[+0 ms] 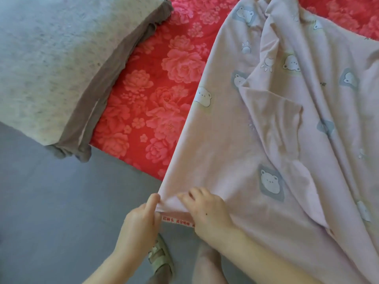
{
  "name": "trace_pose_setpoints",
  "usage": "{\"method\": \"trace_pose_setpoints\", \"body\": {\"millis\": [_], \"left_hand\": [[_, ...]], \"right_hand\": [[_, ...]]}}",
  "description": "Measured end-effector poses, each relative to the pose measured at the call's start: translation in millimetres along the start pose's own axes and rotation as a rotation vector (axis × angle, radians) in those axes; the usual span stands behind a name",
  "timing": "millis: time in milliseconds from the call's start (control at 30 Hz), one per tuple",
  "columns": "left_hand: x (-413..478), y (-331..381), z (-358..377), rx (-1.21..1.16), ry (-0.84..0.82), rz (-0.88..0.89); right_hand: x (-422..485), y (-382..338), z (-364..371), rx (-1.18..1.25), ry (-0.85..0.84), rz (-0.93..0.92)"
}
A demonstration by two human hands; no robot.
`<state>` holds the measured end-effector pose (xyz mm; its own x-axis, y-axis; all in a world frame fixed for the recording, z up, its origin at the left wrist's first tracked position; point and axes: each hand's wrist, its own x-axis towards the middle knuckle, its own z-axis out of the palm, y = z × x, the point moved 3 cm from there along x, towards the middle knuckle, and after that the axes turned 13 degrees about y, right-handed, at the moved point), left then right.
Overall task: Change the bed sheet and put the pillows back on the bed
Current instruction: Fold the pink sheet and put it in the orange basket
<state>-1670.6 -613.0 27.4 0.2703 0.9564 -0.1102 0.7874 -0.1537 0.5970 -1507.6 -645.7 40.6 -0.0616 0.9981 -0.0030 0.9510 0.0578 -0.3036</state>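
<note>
Pink bear-print sheet [266,140]: lies rumpled in long folds over the right part of the bed [141,167], covers the red floral sheet [155,95] there and hangs off the near edge toward the floor [51,212].

Near corner of the pink sheet [167,201]: held up just off the bed's edge, between the two hands.

Left grip [141,220]: narrow, pinches the very corner of the pink sheet, thumb on top and fingers curled beneath.

Right grip [207,212]: closed over the hem just beside the left, fingers bent on top of the cloth, forearm lying across the draped fabric.

Printed selvedge strip [178,221]: white with red lettering, shows along the hem between the two grips.

Grey pillow [51,64]: sits at the upper left with its brown side band [106,78] turned toward the red floral sheet, well apart from the pink sheet; cannot tell from here what lies under its left part.

Sandalled foot [160,257]: stands on the grey floor below the left grip.
</note>
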Motion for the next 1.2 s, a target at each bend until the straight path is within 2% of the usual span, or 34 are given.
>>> {"method": "trace_pose_setpoints", "body": {"millis": [100,167,267,333,367,400,433,500,533,600,633,700,800,833,900,1000,1100,1200], "left_hand": [[-18,-23,19,-0.071,0.041,-0.024],[-28,-38,25,-0.095,-0.005,0.085],[-39,-69,25,-0.039,-0.052,0.337],[-34,-92,30,-0.051,-0.068,0.398],[-29,-103,36,-0.052,-0.069,0.363],[-24,-112,42,-0.074,-0.077,0.265],[-19,-120,47,-0.16,-0.102,0.09],[-19,-130,58,-0.496,-0.165,-0.379],[-23,-131,61,-0.651,-0.167,-0.552],[-27,-128,62,-0.756,-0.13,-0.689],[-28,-128,63,-0.751,-0.133,-0.705],[-25,-131,64,-0.645,-0.167,-0.655],[-9,-137,69,-0.155,-0.305,-0.329],[-1,-135,71,-0.001,-0.368,-0.206],[17,-122,75,0.259,-0.475,-0.051],[52,-86,75,0.462,-0.438,-0.017],[88,-44,91,0.347,-0.317,0.038],[121,3,118,0.207,-0.288,0.052]], "right_hand": [[-22,7,25,-0.19,-0.038,0.116],[-36,24,37,-0.224,-0.088,0.207],[-63,38,61,-0.086,-0.182,0.183],[-73,35,77,0.058,-0.226,0.16],[-75,33,85,0.089,-0.244,0.16],[-74,31,90,0.111,-0.273,0.16],[-73,29,94,0.116,-0.28,0.151],[-73,24,96,0.099,-0.222,0.085],[-77,23,97,0.052,-0.19,0.061],[-91,27,97,-0.078,-0.168,0.076],[-101,32,99,-0.139,-0.178,0.114],[-118,43,103,-0.203,-0.349,0.225],[-135,64,112,-0.148,-0.665,0.343],[-133,70,110,-0.099,-0.674,0.396],[-117,92,94,-0.042,-0.433,0.563],[-90,146,54,0.026,0.006,0.9],[-72,213,18,0.04,0.219,1.158],[-53,285,-2,0.058,0.314,1.309]]}}
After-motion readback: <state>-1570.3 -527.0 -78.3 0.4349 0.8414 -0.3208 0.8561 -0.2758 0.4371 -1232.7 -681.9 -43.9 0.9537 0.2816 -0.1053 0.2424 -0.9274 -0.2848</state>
